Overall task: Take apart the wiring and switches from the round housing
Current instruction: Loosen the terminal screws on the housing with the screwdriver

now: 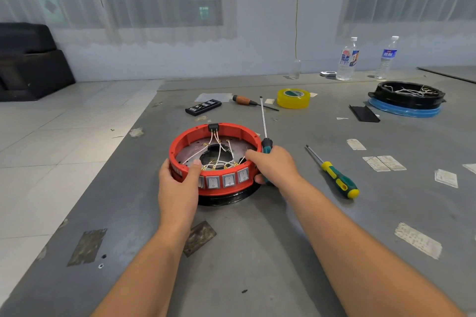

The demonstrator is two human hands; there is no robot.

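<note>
Housing (pixel 215 159) mid-table (pixel 257 239) — screwdriver (pixel 334 174) right, tape (pixel 293 98) behind (far side)

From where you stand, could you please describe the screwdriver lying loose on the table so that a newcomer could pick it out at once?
Start at the red round housing in the middle of the grey table. Just right of it, past the right hand, a screwdriver lies flat, touched by nothing. Its yellow and green handle sets it apart from the wooden-handled screwdriver near the yellow tape roll and from the long screwdriver which the right hand grips.

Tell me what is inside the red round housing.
Inside the red housing: white wires with brass terminals, a metal plate with a dark central opening. The near wall hides the switch backs.
</note>
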